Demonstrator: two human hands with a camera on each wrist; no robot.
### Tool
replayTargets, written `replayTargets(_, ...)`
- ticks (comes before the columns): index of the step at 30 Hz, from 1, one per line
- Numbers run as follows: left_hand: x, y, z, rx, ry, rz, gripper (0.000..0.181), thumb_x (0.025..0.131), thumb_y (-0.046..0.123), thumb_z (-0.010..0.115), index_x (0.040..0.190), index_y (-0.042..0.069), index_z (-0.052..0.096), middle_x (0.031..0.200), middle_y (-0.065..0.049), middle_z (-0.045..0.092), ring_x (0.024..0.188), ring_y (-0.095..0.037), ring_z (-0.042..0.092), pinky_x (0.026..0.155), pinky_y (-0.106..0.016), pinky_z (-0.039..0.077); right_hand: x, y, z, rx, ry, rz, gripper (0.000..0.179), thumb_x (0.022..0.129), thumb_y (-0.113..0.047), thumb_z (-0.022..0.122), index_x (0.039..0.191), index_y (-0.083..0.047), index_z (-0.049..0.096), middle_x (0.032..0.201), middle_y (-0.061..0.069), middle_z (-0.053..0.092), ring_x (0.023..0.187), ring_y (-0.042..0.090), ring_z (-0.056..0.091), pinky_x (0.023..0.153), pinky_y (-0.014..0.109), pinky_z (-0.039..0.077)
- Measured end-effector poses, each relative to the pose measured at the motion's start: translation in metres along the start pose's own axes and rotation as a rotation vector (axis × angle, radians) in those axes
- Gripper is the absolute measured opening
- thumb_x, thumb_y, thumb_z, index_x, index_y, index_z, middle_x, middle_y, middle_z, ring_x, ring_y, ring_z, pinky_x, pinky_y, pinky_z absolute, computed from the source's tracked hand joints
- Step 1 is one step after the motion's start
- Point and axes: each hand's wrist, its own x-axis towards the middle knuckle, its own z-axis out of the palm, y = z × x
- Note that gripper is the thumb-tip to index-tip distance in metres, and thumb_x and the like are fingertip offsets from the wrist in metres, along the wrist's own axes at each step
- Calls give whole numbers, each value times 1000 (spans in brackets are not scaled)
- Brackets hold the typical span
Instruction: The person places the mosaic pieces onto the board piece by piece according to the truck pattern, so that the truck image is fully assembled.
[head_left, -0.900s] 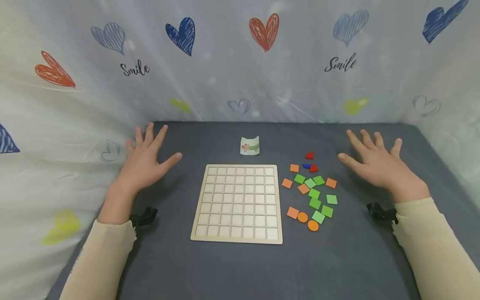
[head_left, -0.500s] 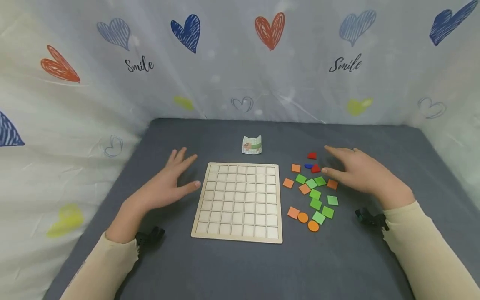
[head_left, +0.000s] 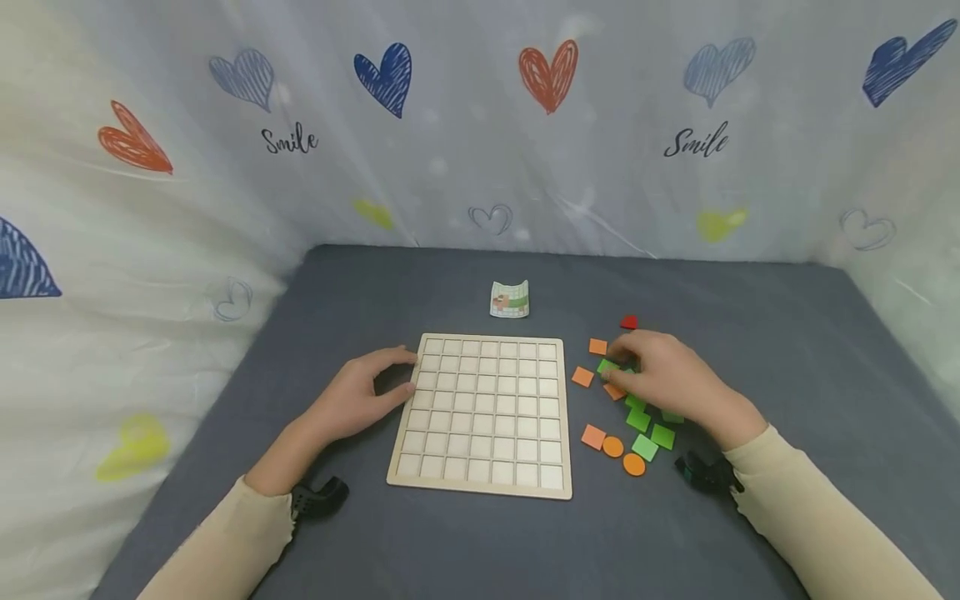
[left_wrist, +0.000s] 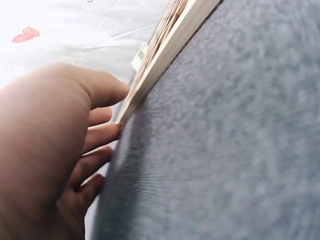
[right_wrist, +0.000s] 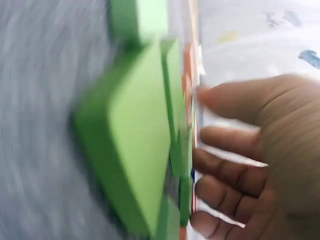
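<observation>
A pale wooden grid board [head_left: 480, 414] lies flat on the dark grey cloth. My left hand [head_left: 351, 402] touches its left edge, with thumb and fingers spread apart; in the left wrist view the thumb [left_wrist: 111, 89] is right at the board's rim. My right hand [head_left: 671, 379] is low over the loose tiles, its fingers loosely bent. Thumb and index tips are close to a green tile [head_left: 607, 367] and an orange square [head_left: 615, 392]. A large green tile [right_wrist: 135, 135] fills the right wrist view's middle. The right hand hides several pieces.
A small curled picture card [head_left: 510, 300] stands behind the board. Near the right hand lie a red piece [head_left: 628, 322], orange squares [head_left: 582, 377], orange discs [head_left: 633, 464] and green squares [head_left: 662, 437]. A white curtain [head_left: 450, 150] with hearts encloses the back and sides.
Both hands have come inward and down: the left to the board's left edge, the right over the tiles. Their spread fingers have bent. The view has shifted slightly.
</observation>
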Motion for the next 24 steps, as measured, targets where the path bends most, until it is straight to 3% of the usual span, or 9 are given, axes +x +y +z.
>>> replayTargets(4,2,-5,4,-25,-31,50,45,105,26,79,147,14,69,164,-9,53,159,-35,39,124,-64,38,-2,6,9,-6,9,-14,17,99,-28,83,112,-16,81,104,-3,72,88,16,63,69,36,53)
replayTargets(7,4,-7,4,-34,-43,68,46,105,28,79,147,14,68,165,-8,52,160,-35,37,124,-65,38,-2,9,12,47,15,11,18,99,-25,83,113,-14,81,105,0,72,87,18,61,68,36,52)
replayTargets(13,3,-10,3,-35,-56,62,49,106,32,78,150,15,66,168,-10,48,160,-37,35,123,-67,37,2,11,16,145,19,81,22,99,-26,82,117,-14,80,110,5,70,91,23,60,72,38,52)
replayTargets(18,2,-14,4,-35,-63,60,50,106,33,77,152,16,65,169,-8,46,161,-36,34,122,-67,37,4,12,18,168,21,70,28,98,-26,83,121,-11,81,116,7,73,100,24,64,78,40,55)
replayTargets(24,1,-13,2,-37,-84,65,53,107,37,76,154,18,62,170,-8,44,163,-36,30,123,-69,35,4,12,17,207,7,60,32,97,-27,85,123,-9,80,117,7,73,99,23,63,75,38,54)
